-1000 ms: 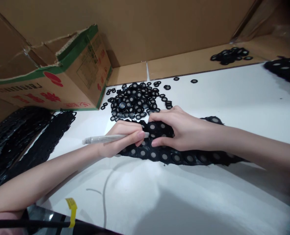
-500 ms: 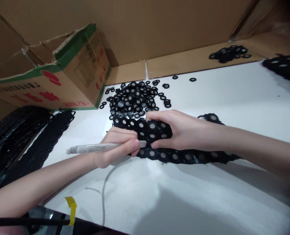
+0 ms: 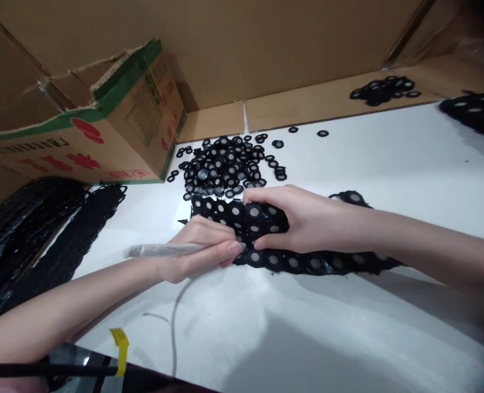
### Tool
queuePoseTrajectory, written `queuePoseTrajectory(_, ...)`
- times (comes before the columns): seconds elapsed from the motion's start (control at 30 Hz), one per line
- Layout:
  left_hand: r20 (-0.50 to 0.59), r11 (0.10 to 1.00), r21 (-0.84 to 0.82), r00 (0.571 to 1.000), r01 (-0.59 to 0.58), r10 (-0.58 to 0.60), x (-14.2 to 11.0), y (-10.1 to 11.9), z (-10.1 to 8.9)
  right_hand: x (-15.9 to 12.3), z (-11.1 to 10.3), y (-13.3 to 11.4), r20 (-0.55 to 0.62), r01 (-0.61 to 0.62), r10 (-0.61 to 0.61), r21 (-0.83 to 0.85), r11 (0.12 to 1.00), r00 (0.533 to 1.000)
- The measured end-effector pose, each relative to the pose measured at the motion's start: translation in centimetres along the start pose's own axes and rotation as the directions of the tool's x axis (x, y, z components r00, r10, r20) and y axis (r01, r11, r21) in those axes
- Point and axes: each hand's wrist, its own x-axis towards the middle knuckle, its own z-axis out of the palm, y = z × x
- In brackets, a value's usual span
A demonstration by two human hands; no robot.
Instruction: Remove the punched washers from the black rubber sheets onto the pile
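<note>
My left hand (image 3: 207, 248) is closed around a white pen-like tool (image 3: 160, 250), which looks wrapped in clear film. Its tip end points right, at a black moulded sheet (image 3: 274, 261) with rows of pale-centred discs. Across that sheet lies my right hand (image 3: 294, 215), its thumb and fingers curved round the raised middle part and gripping it. The thumb rests close to the tool's tip. Whether the tip touches the sheet, I cannot tell. Behind my hands is a heap of loose black rings with pale centres (image 3: 221, 164).
An open cardboard box (image 3: 135, 120) stands at the back left. Black openwork strips (image 3: 70, 240) lie in front of it. More loose discs (image 3: 383, 90) and another black sheet (image 3: 477, 109) are at the back right. A grey cord (image 3: 173, 327) crosses the white table (image 3: 327, 327).
My left hand has shifted slightly right with the pen-like tool, and the tool's rear end has swung right too. My right hand and the sheet are almost unmoved.
</note>
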Motion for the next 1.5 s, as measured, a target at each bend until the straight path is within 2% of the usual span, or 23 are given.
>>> queuePoseTrajectory(0.2,-0.073,1.0,0.009,0.997,0.021,-0.02,-0.3,-0.3,-0.2,-0.1,0.1,0.3,-0.009,0.025,-0.025,-0.008,1.0,1.0)
queuePoseTrajectory(0.4,-0.04,1.0,0.028,0.999,-0.012,0.013,-0.3,-0.2,0.0,-0.2,0.1,0.1,0.021,0.027,-0.027,-0.033,0.999,0.999)
queuePoseTrajectory(0.5,-0.053,0.999,0.033,0.999,-0.005,0.007,-0.3,-0.1,-0.1,-0.2,0.2,-0.3,0.067,0.012,-0.008,-0.049,0.999,0.998)
queuePoseTrajectory(0.63,-0.063,0.997,0.051,0.996,-0.058,0.061,-0.5,-0.1,-0.2,-0.3,0.3,-0.9,0.075,-0.017,0.022,-0.065,0.998,0.997)
queuePoseTrajectory(0.83,-0.123,0.998,-0.027,0.991,-0.063,0.059,-1.1,0.4,0.1,-0.5,0.4,-1.1,0.057,-0.013,0.015,-0.037,0.999,0.998)
queuePoseTrajectory(1.03,-0.042,0.995,-0.082,0.997,0.059,-0.062,-1.5,0.9,0.4,-0.5,0.5,-0.6,0.042,0.041,-0.041,0.015,0.999,0.998)
queuePoseTrajectory(1.4,-0.031,0.99,-0.107,0.994,0.097,-0.101,-1.0,1.1,0.6,-0.6,0.4,-0.9,0.051,0.081,-0.084,0.051,0.995,0.995)
queuePoseTrajectory(1.5,0.009,0.989,-0.123,0.996,0.085,-0.085,-0.9,0.9,0.6,-0.6,0.5,-0.9,0.061,0.087,-0.091,0.058,0.995,0.994)
